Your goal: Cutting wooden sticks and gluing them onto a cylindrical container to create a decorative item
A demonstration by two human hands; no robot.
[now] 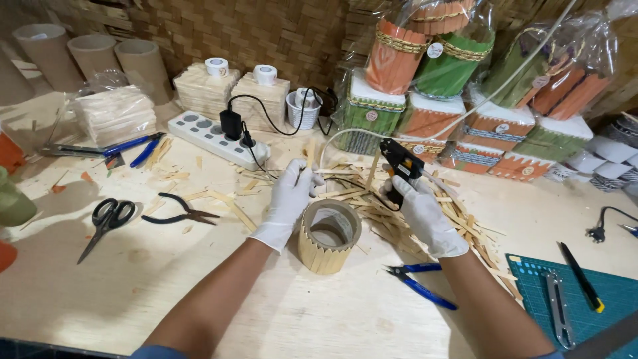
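Orange pot [5,256] cut by left edge, cutting mat [598,299] cropped

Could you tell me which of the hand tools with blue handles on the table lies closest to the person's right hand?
The blue-handled pliers just below the right hand, beside the stick-clad cylinder. The other blue-handled tools lie far off at the table's left, near the power strip.

Both the left hand [290,199] and the right hand [424,211] wear white gloves. The glue gun [400,166] is black with a small orange mark. The cup [328,237] is pale wood with a zigzag lower edge. The surface [199,292] is light tan plywood. The scissors [106,223] are black, the pliers [420,282] blue-handled, the cutting mat [591,299] teal with a grid. The power strip [216,138] is white. The wrapped pots [432,60] are orange and green, the wall [252,33] brown woven.
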